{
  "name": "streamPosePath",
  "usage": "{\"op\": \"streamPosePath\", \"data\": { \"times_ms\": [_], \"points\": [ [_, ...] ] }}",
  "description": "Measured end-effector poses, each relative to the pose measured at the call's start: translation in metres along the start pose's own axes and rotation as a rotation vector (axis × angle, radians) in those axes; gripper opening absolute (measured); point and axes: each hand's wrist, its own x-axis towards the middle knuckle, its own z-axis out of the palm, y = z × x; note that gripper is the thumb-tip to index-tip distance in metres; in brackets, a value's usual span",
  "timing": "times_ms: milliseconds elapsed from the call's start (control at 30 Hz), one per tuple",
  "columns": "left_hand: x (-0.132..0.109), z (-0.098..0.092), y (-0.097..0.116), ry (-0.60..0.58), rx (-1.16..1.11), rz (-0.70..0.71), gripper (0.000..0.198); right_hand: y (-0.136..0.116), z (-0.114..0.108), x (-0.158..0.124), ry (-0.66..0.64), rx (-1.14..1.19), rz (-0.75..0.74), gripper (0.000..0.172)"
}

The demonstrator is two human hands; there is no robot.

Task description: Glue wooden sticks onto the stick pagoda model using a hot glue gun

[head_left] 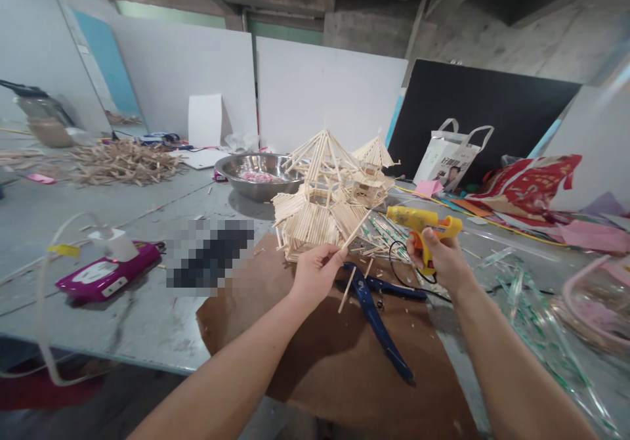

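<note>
A pavilion model of thin wooden sticks (pixel 317 220), with peaked roofs, stands on the brown cardboard (pixel 315 368) in front of me. Just before it, my left hand (pixel 322 270) pinches a slim wooden stick (pixel 358 228) that slants up to the right. My right hand (pixel 440 259) is wrapped around the handle of a yellow glue gun (pixel 416 218), its nozzle pointing left toward the stick. Blue-handled pliers (pixel 378 328) lie on the cardboard between my hands, with short stick pieces beside them.
A steel bowl (pixel 260 187) stands behind the model. At left are a purple power strip (pixel 113 272) with a white plug, a pile of sticks (pixel 125 162) and a bottle (pixel 44 121). Clear glue sticks (pixel 536 328), a red bag (pixel 531 180) and a white tote bag (pixel 443 157) occupy the right.
</note>
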Motion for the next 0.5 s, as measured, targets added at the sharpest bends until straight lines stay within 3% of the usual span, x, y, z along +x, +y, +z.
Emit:
{"op": "streamPosePath", "data": {
  "times_ms": [500],
  "points": [
    [-0.0007, -0.0002, -0.0004, 0.018, 0.053, 0.054, 0.023, -0.0038, 0.0027, 0.0009, 0.027, -0.056, 0.02, 0.037]
  ]
}}
